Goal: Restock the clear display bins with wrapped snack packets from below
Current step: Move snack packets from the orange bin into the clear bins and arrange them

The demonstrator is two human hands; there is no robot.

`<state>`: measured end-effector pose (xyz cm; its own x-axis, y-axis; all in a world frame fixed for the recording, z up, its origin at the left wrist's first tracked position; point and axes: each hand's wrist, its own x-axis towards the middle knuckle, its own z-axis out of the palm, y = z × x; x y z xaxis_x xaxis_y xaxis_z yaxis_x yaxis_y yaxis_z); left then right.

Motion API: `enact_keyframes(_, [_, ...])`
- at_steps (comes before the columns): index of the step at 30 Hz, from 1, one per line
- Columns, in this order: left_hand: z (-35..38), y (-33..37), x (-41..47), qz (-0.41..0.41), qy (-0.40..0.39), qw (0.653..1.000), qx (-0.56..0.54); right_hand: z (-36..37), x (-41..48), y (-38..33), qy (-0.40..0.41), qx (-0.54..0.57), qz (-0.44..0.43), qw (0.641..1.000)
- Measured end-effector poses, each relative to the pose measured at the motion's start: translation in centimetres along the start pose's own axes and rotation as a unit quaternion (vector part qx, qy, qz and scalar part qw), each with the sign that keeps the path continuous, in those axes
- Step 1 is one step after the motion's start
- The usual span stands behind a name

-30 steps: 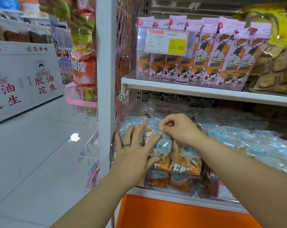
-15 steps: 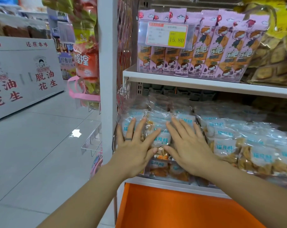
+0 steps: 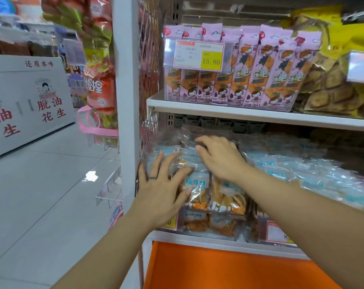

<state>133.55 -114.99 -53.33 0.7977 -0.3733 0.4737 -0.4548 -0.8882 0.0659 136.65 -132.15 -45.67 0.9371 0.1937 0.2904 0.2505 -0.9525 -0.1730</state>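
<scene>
A: Right, first the left hand (image 3: 162, 188)?

B: Spread wide, palm down, pressed flat against the snack packets (image 3: 199, 184) at the left end of the clear display bin (image 3: 197, 228). Dark ring (image 3: 153, 177) on one finger. Gripping nothing.

A: And the right hand (image 3: 220, 157)?

B: Farther back and higher, laid over the top of the same heap. Fingers (image 3: 197, 140) bent at the tips, blurred; impossible to tell whether pinching a wrapper or only pressing.

A: Whereabouts of the packets?

B: Heaped in the bin on the lower shelf (image 3: 197, 239), just right of the white post (image 3: 125, 101); clear wrappers, pale blue labels, golden-brown pieces inside, piled above the bin's front wall and running off to the right.

A: Above?

B: On the upper shelf (image 3: 250, 114), pink packets (image 3: 260, 80) upright in a row in a second clear bin (image 3: 281, 105), a price tag (image 3: 199, 56) reading 15.80 on its front. Yellow bags (image 3: 343, 49) to the right of those.

A: Below, and off to the left?

B: Orange panel (image 3: 218, 268) under the lower shelf. Leftward, pale floor (image 3: 41, 195), a white box (image 3: 30, 97) with red characters, hanging bags (image 3: 97, 94) beside the post.
</scene>
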Motion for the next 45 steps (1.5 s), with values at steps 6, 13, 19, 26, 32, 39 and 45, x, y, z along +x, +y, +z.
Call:
enact_keyframes(6, [1.0,-0.8,0.0,0.028,0.039,0.998,0.049,1.4,3.3,0.1,-0.057,0.010,-0.017,0.998])
enact_keyframes(13, [1.5,-0.8,-0.1,0.029,0.050,0.997,0.047,1.8,4.0,0.4,-0.082,0.048,-0.037,0.995])
enact_keyframes(19, [1.6,-0.8,-0.2,0.026,0.060,0.997,0.048,2.5,3.6,0.2,-0.039,-0.075,0.003,0.996])
enact_keyframes(26, [1.5,-0.6,-0.1,0.027,0.049,0.997,0.055,1.2,4.3,0.5,-0.161,-0.023,-0.014,0.987])
enact_keyframes(32, [1.3,-0.6,-0.1,0.023,0.049,0.997,0.050,1.3,6.2,0.4,-0.142,0.008,0.063,0.988])
enact_keyframes(39, [1.4,-0.7,-0.1,0.027,0.056,0.997,0.050,1.1,6.8,0.8,-0.197,0.019,0.029,0.980])
enact_keyframes(45, [1.3,-0.8,0.1,0.022,0.052,0.998,0.030,2.7,9.9,1.5,-0.087,-0.062,0.009,0.994])
